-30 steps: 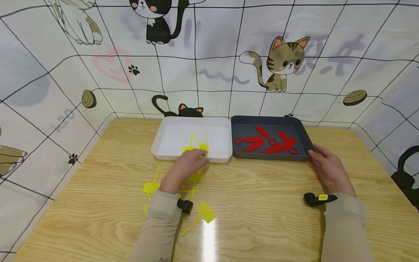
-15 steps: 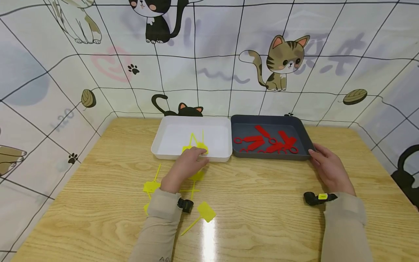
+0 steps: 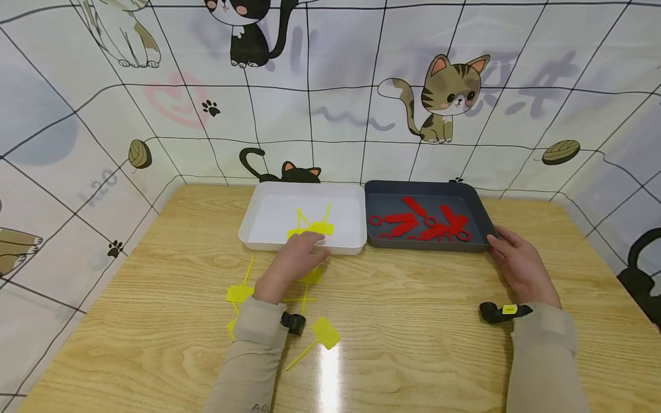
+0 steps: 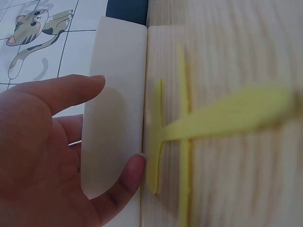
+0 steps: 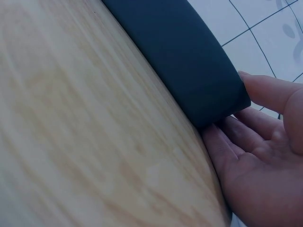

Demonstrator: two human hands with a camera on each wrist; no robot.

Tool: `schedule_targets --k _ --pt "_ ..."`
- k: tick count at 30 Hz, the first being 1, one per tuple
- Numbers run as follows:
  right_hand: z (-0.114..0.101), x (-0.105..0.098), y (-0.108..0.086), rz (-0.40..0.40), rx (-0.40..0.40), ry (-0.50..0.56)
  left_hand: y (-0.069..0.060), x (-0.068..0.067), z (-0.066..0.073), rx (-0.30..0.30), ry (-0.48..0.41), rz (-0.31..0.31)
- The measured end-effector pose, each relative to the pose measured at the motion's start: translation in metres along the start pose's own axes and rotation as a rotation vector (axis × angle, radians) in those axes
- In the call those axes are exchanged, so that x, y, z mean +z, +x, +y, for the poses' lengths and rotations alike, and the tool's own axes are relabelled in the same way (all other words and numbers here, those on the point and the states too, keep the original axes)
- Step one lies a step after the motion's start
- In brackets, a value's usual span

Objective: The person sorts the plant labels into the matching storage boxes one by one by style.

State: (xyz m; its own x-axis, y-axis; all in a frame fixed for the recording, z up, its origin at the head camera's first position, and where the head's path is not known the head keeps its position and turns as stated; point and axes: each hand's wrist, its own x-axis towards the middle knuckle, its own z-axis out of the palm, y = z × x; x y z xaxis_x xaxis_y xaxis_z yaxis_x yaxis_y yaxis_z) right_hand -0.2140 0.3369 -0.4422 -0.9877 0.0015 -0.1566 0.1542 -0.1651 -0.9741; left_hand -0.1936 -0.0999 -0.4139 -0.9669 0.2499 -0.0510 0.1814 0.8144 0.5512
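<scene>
Head view: two shallow trays stand side by side along the far edge of the bench [image 3: 413, 332], with wood showing from each outer side toward the bench's far corners. Over the near wall of the white tray [image 3: 279, 201] reaches the left hand [image 3: 294, 258], its fingers relaxed and apart from the thumb, with nothing seen gripped. Yellow tags [image 3: 321, 228] lie just beyond it, bunched by that near wall, while the white floor stretches behind them to the far wall. At the near right corner of the dark tray [image 3: 423, 245], the right hand [image 3: 521, 267] pinches the corner, thumb at the rim and the other fingers low against the outside. Red ringed pieces [image 3: 396, 219] spread over that tray's floor, mostly toward its near edge. Loose yellow tags [image 3: 326, 334] lie on the bench between the white tray and the left sleeve [image 3: 248, 355], some partly covered. Right of them, a wide stretch of wood runs across to the right sleeve [image 3: 544, 361].
</scene>
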Motion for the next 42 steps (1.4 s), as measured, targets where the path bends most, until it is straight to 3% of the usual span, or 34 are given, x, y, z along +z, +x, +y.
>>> schedule_targets --k 14,25,33,42 --pt "-0.0002 0.0003 -0.0006 0.008 0.008 -0.008 -0.0016 -0.0019 0.0003 0.014 -0.066 -0.029" --pt "-0.0021 0.001 -0.001 0.005 0.017 0.005 0.0006 -0.0006 -0.0023 0.048 -0.112 -0.007" --pt "-0.0009 0.0007 -0.001 -0.002 0.006 0.031 -0.0026 -0.0051 0.001 0.04 -0.168 0.036" --pt "0.0015 -0.0012 0.0 0.005 -0.001 0.048 -0.0028 -0.0077 0.0025 0.098 -0.183 0.091"
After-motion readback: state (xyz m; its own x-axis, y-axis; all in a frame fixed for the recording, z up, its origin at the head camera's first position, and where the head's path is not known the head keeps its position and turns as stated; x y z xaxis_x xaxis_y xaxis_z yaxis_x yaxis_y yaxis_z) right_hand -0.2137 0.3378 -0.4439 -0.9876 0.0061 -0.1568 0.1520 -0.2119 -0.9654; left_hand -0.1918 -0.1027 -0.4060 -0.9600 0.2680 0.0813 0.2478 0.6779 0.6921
